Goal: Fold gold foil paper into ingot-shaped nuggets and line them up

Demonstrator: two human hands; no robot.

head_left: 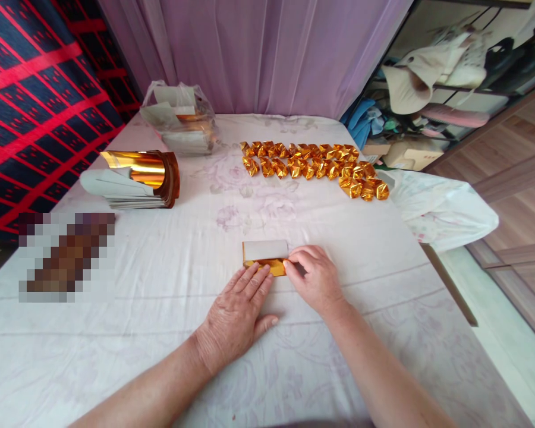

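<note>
A partly folded sheet of gold foil paper (265, 249) lies on the cloth in front of me, its grey-white back facing up along the far half and shiny gold along the near half. My left hand (238, 309) lies flat, fingertips pressing on the near gold edge, thumb spread to the side. With thumb and forefinger, my right hand (314, 276) pinches the right end of the foil paper; its other fingers are curled. Farther back sit rows of folded gold foil ingots (312, 160), several in each row.
A curved stack of gold foil sheets (147, 172) lies at the left, with a clear plastic bag (182, 119) of more sheets behind it. A pixelated patch (66, 255) hides something at far left. A white plastic bag (441, 208) hangs by the table's right edge, near cluttered shelves (450, 95).
</note>
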